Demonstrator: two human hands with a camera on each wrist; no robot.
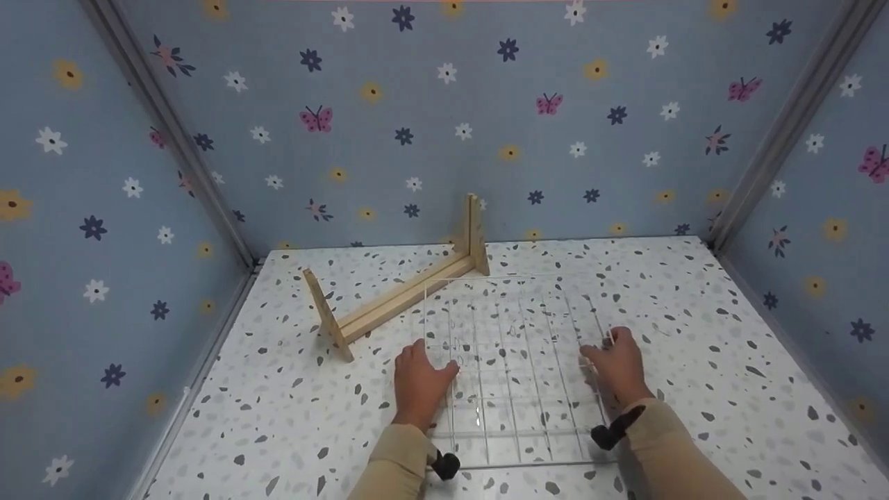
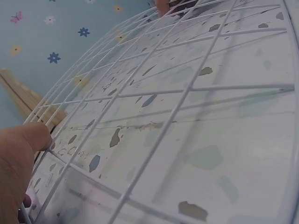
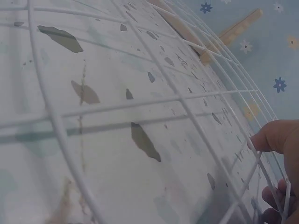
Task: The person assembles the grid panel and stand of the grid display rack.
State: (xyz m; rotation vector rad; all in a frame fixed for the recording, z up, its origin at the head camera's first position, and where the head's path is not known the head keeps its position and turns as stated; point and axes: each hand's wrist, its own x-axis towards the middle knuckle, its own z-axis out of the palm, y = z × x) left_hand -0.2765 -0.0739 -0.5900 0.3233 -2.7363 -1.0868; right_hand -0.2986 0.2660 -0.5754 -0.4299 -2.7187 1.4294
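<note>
A white wire grid panel (image 1: 514, 397) lies between the two hands, close over the speckled tabletop. My left hand (image 1: 421, 380) grips its left edge, with the thumb over the wires and fingers curled beneath the outer one. On the opposite edge my right hand (image 1: 618, 364) holds the panel the same way; its thumb (image 3: 264, 137) presses near a wire crossing in the right wrist view. Behind and left of the panel stands a wooden frame (image 1: 406, 297), a long bar with an upright piece at each end.
The white speckled tabletop (image 1: 722, 361) is boxed in by flower-patterned panels (image 1: 444, 104) at the back and both sides, joined by grey corner posts (image 1: 173, 132). The wooden frame's right upright (image 1: 474, 232) stands close to the back panel.
</note>
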